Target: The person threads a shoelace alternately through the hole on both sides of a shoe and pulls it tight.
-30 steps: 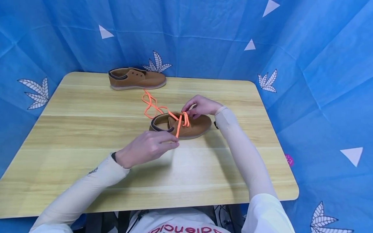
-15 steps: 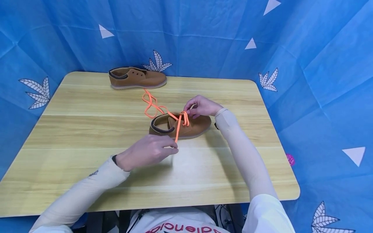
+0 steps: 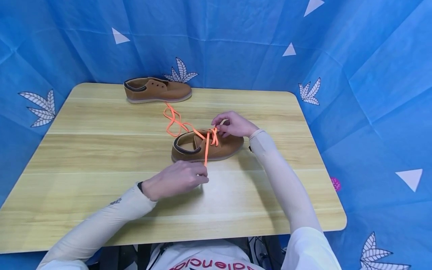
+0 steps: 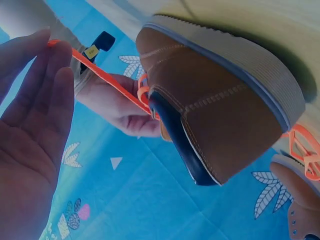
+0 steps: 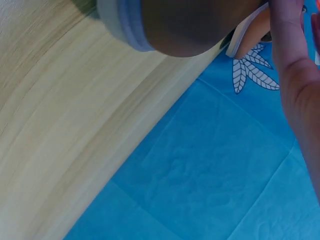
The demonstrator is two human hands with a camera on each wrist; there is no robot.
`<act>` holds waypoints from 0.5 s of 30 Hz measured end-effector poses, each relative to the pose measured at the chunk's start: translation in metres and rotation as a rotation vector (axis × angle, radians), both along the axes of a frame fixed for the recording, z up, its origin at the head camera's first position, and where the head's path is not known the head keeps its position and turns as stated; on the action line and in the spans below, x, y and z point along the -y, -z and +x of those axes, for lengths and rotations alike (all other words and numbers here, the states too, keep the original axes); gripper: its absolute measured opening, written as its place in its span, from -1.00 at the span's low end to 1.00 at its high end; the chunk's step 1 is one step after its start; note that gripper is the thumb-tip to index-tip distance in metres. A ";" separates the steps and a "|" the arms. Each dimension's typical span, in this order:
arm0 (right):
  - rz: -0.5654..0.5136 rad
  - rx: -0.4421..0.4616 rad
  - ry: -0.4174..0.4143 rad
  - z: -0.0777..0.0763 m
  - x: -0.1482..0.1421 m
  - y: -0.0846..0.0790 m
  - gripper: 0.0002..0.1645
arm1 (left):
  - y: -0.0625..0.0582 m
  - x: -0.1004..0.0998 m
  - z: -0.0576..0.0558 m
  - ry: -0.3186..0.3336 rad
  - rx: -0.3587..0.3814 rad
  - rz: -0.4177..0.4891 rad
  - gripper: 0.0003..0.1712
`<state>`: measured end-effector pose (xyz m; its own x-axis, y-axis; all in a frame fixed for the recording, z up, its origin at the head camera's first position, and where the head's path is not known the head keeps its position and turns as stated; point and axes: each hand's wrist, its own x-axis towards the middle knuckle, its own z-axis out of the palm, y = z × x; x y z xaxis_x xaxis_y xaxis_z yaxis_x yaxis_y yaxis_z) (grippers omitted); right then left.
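Note:
A brown lace-up shoe (image 3: pixel 231 144) stands upright mid-table, toe to the right, with an orange shoelace (image 3: pixel 206 152) threaded through its eyelets. On the near side my left hand (image 3: pixel 179 180) pinches one end of the lace between thumb and fingers; in the left wrist view the lace (image 4: pixel 107 78) runs taut from those fingertips to the shoe's opening. My right hand (image 3: pixel 235 124) is over the far side of the vamp, thumb and forefinger pinching the lace near the front eyelets. In the right wrist view the right hand (image 5: pixel 300 85) shows beside the toe, fingertips out of frame.
A second brown shoe (image 3: pixel 175 92), its eyelets without a lace, sits at the table's back edge. Between the shoes a loose orange lace tail (image 3: pixel 173 119) lies looped on the wooden table (image 3: pixel 101 150). Blue patterned cloth (image 3: pixel 236 37) hangs behind and to the right.
My left hand has drawn the lace end down toward the front of the table, so a longer stretch shows. My right fingers have raised the lace slightly at the front eyelets.

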<state>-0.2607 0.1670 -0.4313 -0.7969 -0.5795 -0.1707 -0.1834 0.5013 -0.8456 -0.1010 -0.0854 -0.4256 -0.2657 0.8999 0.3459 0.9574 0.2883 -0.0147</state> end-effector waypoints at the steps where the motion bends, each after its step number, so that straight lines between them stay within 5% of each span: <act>1: -0.001 0.001 -0.005 0.001 0.000 -0.001 -0.70 | 0.001 -0.001 0.000 -0.001 0.005 -0.004 -0.70; 15: 0.126 -0.073 -0.079 0.001 0.000 0.002 -0.56 | -0.004 -0.006 0.014 0.034 -0.024 -0.023 -0.76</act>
<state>-0.2601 0.1669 -0.4331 -0.7629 -0.6182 -0.1892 -0.2850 0.5843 -0.7599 -0.0866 -0.0791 -0.4212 -0.2267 0.9160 0.3311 0.9659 0.2550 -0.0442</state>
